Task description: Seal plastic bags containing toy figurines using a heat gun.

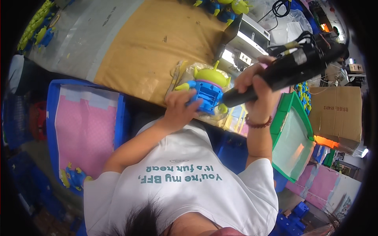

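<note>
A green and blue toy figure (204, 86) lies back up on clear plastic at the near edge of the bench, with a hollow, slotted blue compartment (210, 94) showing in its back. My left hand (178, 109) grips the figure's left side, its fingers curled against the blue body. My right hand (254, 84) is wrapped round a thick black electric screwdriver (287, 70). The tool slants down to the left, and its tip is close to the lower right of the figure's back. Whether the tip touches a screw cannot be made out.
A blue pink-lined tray (88, 129) at the left holds another toy figure (75, 177). At the right are a green-rimmed tray (295, 137) and a cardboard box (336, 114). A white-and-black power unit (248, 35) stands behind the tool; more figures (226, 8) lie at the far edge.
</note>
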`<state>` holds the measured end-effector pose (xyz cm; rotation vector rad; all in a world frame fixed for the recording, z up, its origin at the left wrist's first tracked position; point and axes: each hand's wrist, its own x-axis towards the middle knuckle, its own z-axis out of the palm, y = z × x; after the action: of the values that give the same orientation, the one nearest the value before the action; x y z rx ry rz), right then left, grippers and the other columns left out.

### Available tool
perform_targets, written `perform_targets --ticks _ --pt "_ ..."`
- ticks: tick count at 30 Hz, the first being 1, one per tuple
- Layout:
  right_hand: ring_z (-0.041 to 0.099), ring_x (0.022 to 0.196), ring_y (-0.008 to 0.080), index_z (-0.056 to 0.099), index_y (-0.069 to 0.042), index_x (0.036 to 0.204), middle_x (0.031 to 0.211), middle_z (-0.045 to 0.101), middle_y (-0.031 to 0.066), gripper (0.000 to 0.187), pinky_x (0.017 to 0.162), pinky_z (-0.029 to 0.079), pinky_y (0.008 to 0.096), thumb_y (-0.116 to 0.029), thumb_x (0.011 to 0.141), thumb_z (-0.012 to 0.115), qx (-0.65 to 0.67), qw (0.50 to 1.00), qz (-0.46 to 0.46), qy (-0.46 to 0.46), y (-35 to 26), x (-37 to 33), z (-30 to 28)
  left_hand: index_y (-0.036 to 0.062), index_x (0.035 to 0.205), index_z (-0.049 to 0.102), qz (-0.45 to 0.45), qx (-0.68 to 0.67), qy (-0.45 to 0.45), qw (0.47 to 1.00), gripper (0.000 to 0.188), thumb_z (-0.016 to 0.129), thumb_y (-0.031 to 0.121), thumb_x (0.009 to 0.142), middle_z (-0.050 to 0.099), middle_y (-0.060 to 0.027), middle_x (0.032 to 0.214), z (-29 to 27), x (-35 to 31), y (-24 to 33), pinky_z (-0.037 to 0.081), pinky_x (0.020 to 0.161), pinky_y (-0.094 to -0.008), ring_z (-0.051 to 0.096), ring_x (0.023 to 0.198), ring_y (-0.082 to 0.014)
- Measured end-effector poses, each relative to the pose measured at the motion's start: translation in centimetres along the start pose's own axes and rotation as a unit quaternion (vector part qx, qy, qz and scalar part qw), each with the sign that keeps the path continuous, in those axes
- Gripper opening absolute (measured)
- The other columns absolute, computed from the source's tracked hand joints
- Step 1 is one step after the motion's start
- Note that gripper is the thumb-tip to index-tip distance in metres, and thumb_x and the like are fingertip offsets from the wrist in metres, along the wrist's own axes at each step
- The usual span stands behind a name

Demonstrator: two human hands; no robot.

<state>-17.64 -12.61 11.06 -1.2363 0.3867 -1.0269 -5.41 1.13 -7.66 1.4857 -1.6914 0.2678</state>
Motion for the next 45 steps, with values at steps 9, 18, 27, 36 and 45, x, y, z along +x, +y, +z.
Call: perform_targets --ticks 9,18,27,36,45 --pt "0.057 0.063 0.0208 0.029 0.0 0.123 0.074 0.056 0.0108 0.055 0.067 0.049 0.0358 -0.011 0.082 0.065 -0.099 0.989 -0.08 -0.077 3.1 -2.6 0.7 0.0022 0.139 0.035 -0.09 -0.04 -0.016 0.995 0.093 0.08 0.038 0.067 0.032 -0.0232 0.144 0.2 -0.2 -1.0 0.032 0.101 -0.0497 0.037 0.125 -0.0411" --pt "0.058 0.065 0.0189 0.033 -0.003 0.116 0.072 0.058 0.0104 0.046 0.073 0.048 0.0287 0.012 0.076 0.051 -0.057 0.988 -0.018 -0.144 5.8 -2.2 1.8 0.0045 0.138 0.038 -0.105 -0.052 0.0 0.993 0.091 0.077 0.042 0.064 0.039 -0.016 0.138 0.0 -0.3 -1.5 0.031 0.101 -0.0516 0.041 0.125 -0.0355" --pt "0.047 0.054 0.0168 0.044 -0.008 0.111 0.066 0.048 0.005 0.044 0.054 0.041 0.0317 -0.02 0.078 0.07 -0.075 0.983 -0.061 -0.157 8.1 -3.7 0.1 0.0078 0.126 0.052 -0.168 -0.154 -0.014 0.974 0.061 0.068 0.042 0.078 0.049 -0.0162 0.126 -1.7 0.7 -1.2 0.035 0.099 -0.0488 0.046 0.116 -0.0339" --pt "0.042 0.052 0.0147 0.045 -0.005 0.107 0.065 0.046 0.0051 0.037 0.053 0.038 0.0303 -0.02 0.079 0.064 -0.072 0.976 -0.067 -0.193 6.8 -2.8 1.1 -0.0001 0.094 0.067 -0.323 -0.131 -0.148 0.926 0.037 0.064 0.035 0.084 0.063 -0.0187 0.098 -2.3 4.9 -1.8 0.052 0.073 -0.0445 0.065 0.082 -0.0363" --pt "0.04 0.061 0.0106 0.044 -0.001 0.113 0.075 0.042 0.0027 0.04 0.062 0.034 0.0265 -0.021 0.083 0.06 0.134 0.981 -0.139 -0.03 -4.9 1.0 -4.2 -0.0027 0.096 0.068 -0.383 -0.453 -0.327 0.736 0.052 0.054 0.047 0.092 0.068 -0.0138 0.08 -7.0 7.1 -9.1 0.052 0.071 -0.0366 0.065 0.078 -0.0231"
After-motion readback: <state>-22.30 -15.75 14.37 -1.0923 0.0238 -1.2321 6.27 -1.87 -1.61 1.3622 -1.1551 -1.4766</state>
